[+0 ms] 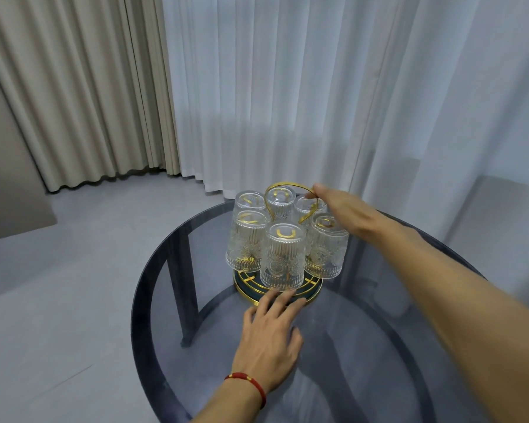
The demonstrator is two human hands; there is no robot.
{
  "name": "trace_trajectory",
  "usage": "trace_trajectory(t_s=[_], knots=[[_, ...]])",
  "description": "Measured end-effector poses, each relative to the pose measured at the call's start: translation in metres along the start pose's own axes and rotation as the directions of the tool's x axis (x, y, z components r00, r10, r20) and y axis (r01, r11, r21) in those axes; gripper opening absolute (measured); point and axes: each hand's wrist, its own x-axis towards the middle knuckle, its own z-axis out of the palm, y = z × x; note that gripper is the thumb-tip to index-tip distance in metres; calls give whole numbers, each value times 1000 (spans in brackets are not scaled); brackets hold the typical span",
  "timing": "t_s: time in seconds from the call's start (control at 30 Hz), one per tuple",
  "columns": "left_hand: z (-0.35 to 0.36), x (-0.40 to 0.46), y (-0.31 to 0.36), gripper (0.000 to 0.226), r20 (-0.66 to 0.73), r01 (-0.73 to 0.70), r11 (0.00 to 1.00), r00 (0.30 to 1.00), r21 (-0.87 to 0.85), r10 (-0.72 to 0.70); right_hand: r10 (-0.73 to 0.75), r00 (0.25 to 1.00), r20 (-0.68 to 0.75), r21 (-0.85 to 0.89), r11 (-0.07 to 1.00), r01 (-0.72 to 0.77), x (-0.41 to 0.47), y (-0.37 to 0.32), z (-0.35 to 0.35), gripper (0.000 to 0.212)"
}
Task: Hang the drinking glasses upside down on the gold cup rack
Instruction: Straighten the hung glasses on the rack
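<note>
The gold cup rack (313,292) stands on a round dark base near the far side of the glass table (153,300). Several embossed drinking glasses hang upside down on its prongs; the nearest glass (284,261) faces me, with others such as the left glass (246,242) and right glass (327,248) around it. My right hand (339,209) pinches the rack's gold loop handle (271,193) at its right side. My left hand (272,334), with a red cord on the wrist, lies flat on the table, its fingertips touching the base's front rim.
The round smoked-glass table has dark legs showing through its top. White sheer curtains (318,96) hang just behind the rack and beige drapes (89,87) stand at the left. Grey floor lies to the left of the table.
</note>
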Motion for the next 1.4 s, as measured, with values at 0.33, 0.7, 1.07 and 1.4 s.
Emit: trace_trajectory(t_s=[0.33, 0.7, 1.07, 1.4], knots=[[0, -1, 0, 51, 8, 3, 1000, 1000, 3, -3, 28, 999, 15, -93, 995, -27, 19, 11, -13, 84], [1, 0, 0, 50, 13, 15, 1000, 1000, -8, -14, 2, 999, -35, -176, 984, -8, 22, 17, -12, 79], [-2, 0, 1, 50, 3, 15, 1000, 1000, -16, -15, -19, 1000, -3, -177, 984, 18, 25, 24, -18, 79], [-2, 1, 1, 48, -3, 17, 999, 1000, -27, -17, -30, 999, -24, -124, 992, 27, 24, 27, -18, 72]])
